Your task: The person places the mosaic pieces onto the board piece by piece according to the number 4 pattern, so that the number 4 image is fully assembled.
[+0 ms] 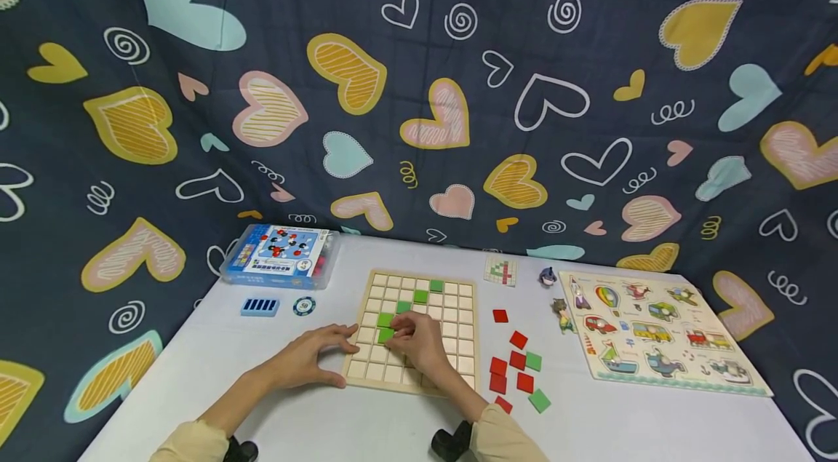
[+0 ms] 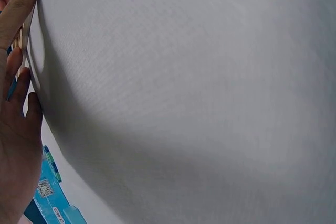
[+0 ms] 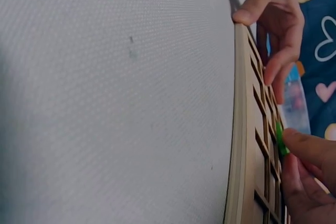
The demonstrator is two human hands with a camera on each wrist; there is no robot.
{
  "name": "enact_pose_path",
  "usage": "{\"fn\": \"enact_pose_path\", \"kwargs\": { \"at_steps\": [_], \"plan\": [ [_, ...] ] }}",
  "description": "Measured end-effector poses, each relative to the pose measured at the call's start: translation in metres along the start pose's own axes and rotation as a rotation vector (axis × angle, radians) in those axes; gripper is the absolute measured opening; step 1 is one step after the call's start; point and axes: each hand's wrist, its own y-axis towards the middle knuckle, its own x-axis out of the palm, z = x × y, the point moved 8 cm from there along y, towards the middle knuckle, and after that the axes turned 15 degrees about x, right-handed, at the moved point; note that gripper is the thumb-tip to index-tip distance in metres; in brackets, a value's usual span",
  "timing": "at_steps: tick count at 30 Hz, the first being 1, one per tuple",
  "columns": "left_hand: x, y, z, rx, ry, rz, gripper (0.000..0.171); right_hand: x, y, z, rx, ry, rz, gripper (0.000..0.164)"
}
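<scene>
A wooden grid board (image 1: 366,380) lies on the table, with several green square tiles (image 1: 421,297) in its cells, mostly along a diagonal. My right hand (image 1: 422,342) is over the board's middle, its thumb and fingertips pinching a green tile (image 3: 282,137) at a cell left of centre. Part of that tile is hidden by the fingers. At the board's left edge rests my left hand (image 1: 308,359), fingers spread and thumb near the lower left corner, touching the frame. The left wrist view shows this hand (image 2: 18,129) only at its margin.
Loose red tiles (image 1: 497,366) and two green tiles (image 1: 540,401) lie right of the board. A small pattern card (image 1: 500,271) is behind it. Farther right are a vehicle puzzle board (image 1: 655,331) and two small figures. At left stand a plastic case (image 1: 281,256), a blue block (image 1: 260,307) and a round chip (image 1: 304,306).
</scene>
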Motion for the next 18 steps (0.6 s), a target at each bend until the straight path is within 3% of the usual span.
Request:
{"fn": "enact_pose_path", "kwargs": {
  "at_steps": [11,18],
  "plan": [
    [0.002,0.002,-0.002,-0.001,0.012,-0.006,0.047,-0.003,-0.002,0.000,0.031,0.070,-0.039,0.024],
    [0.001,0.001,-0.001,0.022,0.024,0.011,0.047,-0.039,-0.025,-0.013,0.073,0.159,-0.080,0.025]
  ]
}}
